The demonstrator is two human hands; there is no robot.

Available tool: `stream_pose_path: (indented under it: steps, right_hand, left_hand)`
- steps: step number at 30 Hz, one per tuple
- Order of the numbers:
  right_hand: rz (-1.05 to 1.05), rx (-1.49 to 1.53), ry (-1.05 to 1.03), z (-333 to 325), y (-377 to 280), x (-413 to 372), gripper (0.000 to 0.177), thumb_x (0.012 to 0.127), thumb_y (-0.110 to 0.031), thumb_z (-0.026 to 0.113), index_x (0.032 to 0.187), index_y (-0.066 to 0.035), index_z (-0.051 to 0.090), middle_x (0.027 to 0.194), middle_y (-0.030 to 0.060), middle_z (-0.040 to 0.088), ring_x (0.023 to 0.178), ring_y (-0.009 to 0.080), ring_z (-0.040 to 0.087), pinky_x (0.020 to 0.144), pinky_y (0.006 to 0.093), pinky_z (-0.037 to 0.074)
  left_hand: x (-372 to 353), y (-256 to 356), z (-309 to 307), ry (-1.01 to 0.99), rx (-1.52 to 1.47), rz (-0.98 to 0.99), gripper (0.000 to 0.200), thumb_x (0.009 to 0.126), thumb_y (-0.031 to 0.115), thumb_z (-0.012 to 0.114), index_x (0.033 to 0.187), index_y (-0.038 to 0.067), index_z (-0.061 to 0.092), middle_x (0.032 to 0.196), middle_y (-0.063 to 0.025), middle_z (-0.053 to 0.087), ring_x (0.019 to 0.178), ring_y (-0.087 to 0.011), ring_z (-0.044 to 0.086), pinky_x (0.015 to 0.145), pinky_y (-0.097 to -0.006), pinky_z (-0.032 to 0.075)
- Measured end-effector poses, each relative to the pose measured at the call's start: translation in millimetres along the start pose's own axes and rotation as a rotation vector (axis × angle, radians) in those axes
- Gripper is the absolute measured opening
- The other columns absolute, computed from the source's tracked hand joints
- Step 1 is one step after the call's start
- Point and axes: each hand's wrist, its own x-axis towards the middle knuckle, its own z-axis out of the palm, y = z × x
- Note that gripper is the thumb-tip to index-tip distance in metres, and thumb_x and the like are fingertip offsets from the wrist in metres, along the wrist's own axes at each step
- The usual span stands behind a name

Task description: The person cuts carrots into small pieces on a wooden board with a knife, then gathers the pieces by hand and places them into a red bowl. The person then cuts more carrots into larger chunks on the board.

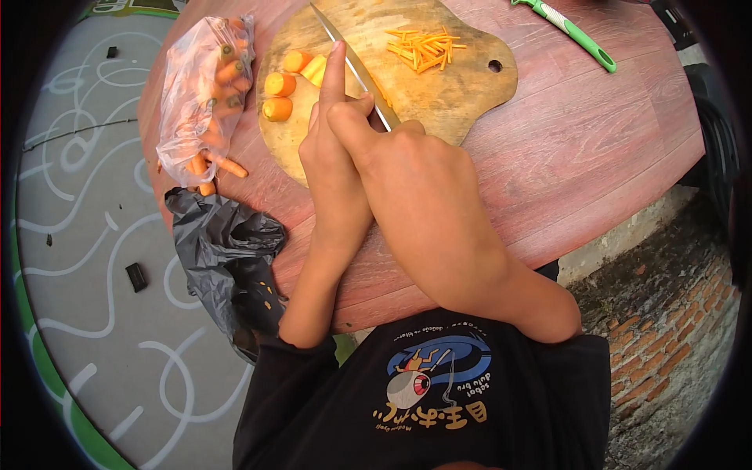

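Centrally, the right hand (427,176) has its fingers curled around the hidden handle of a long, silver-bladed knife (359,70), slanting across a pale brown wooden cutting board (479,74) at upper centre. The left hand (335,153) extends its index finger beside the blade; whether its other fingers grip anything cannot be told. A thin orange carrot strip (382,91) lies along the blade's right side. Even slicing likely calls for tucked fingertips and steady spacing.

Bright, diffuse daylight, soft shadows, strong wide-angle curvature, black corners.
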Motion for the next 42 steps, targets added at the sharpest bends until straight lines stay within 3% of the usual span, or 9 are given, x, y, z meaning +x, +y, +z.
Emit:
stream_pose_path:
  steps: [4, 10, 17, 22, 29, 31, 35, 37, 42]
  right_hand:
    - [0.030, 0.020, -0.049, -9, -4, -7, 0.030, 0.094, -0.008, 0.060, 0.122, -0.006, 0.047, 0.077, 0.0210, 0.067, 0.070, 0.0355, 0.073, 0.055, 0.0412, 0.058]
    - [0.031, 0.003, -0.093, -8, -5, -9, 0.027, 0.095, -0.009, 0.059, 0.119, -0.006, 0.048, 0.077, 0.0206, 0.066, 0.069, 0.0344, 0.073, 0.054, 0.0403, 0.057]
    - [-0.002, -0.045, -0.019, 0, -2, 2, 0.031, 0.090, -0.007, 0.064, 0.118, -0.008, 0.050, 0.077, 0.0184, 0.067, 0.069, 0.0305, 0.073, 0.054, 0.0367, 0.058]
    - [0.014, -0.046, -0.079, -7, -6, -5, 0.031, 0.090, -0.008, 0.064, 0.118, -0.009, 0.050, 0.076, 0.0176, 0.068, 0.069, 0.0291, 0.074, 0.054, 0.0358, 0.058]
    - [0.040, -0.088, -0.042, 4, -8, -2, 0.028, 0.092, -0.009, 0.064, 0.116, -0.008, 0.050, 0.074, 0.0164, 0.067, 0.070, 0.0289, 0.074, 0.055, 0.0360, 0.058]
    - [0.019, -0.084, -0.030, 10, -4, 4, 0.028, 0.092, -0.009, 0.064, 0.117, -0.008, 0.050, 0.073, 0.0162, 0.067, 0.070, 0.0290, 0.074, 0.055, 0.0361, 0.058]
    - [0.006, -0.054, -0.011, 2, -4, 0, 0.029, 0.091, -0.008, 0.063, 0.118, -0.007, 0.051, 0.073, 0.0162, 0.067, 0.070, 0.0296, 0.073, 0.056, 0.0361, 0.058]
    - [0.016, -0.064, -0.027, -3, -8, -4, 0.029, 0.092, -0.008, 0.063, 0.118, -0.007, 0.051, 0.073, 0.0164, 0.067, 0.070, 0.0297, 0.073, 0.056, 0.0361, 0.058]
    - [0.009, -0.076, -0.073, 0, -7, -6, 0.030, 0.091, -0.008, 0.063, 0.118, -0.007, 0.051, 0.075, 0.0177, 0.067, 0.070, 0.0304, 0.073, 0.056, 0.0361, 0.059]
  left_hand:
    - [3, 19, -5, -0.033, -0.052, -0.308, 0.078, 0.089, -0.001, 0.064, 0.161, 0.010, 0.036, 0.072, -0.0063, 0.056, 0.064, -0.0187, 0.059, 0.061, -0.0355, 0.048]
    - [2, 17, -6, -0.057, -0.082, -0.340, 0.079, 0.089, -0.002, 0.062, 0.161, 0.011, 0.035, 0.073, -0.0071, 0.057, 0.064, -0.0182, 0.058, 0.059, -0.0351, 0.048]
    - [-3, -8, 1, 0.034, -0.017, 0.002, 0.078, 0.088, -0.003, 0.063, 0.160, 0.007, 0.036, 0.076, -0.0077, 0.057, 0.067, -0.0180, 0.059, 0.061, -0.0355, 0.048]
    - [4, 17, -7, -0.051, -0.063, -0.284, 0.077, 0.087, 0.000, 0.066, 0.158, 0.001, 0.036, 0.074, -0.0085, 0.057, 0.066, -0.0197, 0.059, 0.063, -0.0350, 0.049]
    - [3, 8, -5, -0.078, -0.082, -0.321, 0.079, 0.086, 0.002, 0.068, 0.158, 0.000, 0.036, 0.073, -0.0085, 0.057, 0.066, -0.0204, 0.059, 0.063, -0.0348, 0.049]
    - [-3, -14, 0, 0.002, -0.066, 0.013, 0.079, 0.086, 0.003, 0.069, 0.157, 0.000, 0.037, 0.074, -0.0088, 0.057, 0.067, -0.0211, 0.059, 0.064, -0.0347, 0.049]
    - [-1, -9, -5, -0.042, 0.060, 0.107, 0.075, 0.087, 0.003, 0.067, 0.156, 0.000, 0.038, 0.074, -0.0090, 0.058, 0.068, -0.0216, 0.060, 0.065, -0.0353, 0.049]
    - [2, 15, -7, -0.053, -0.052, -0.240, 0.072, 0.089, 0.004, 0.066, 0.156, -0.001, 0.039, 0.074, -0.0093, 0.058, 0.068, -0.0217, 0.060, 0.066, -0.0361, 0.050]
    - [2, 11, -6, -0.036, -0.065, -0.191, 0.072, 0.088, 0.002, 0.065, 0.156, -0.001, 0.040, 0.074, -0.0096, 0.058, 0.068, -0.0217, 0.060, 0.066, -0.0365, 0.050]
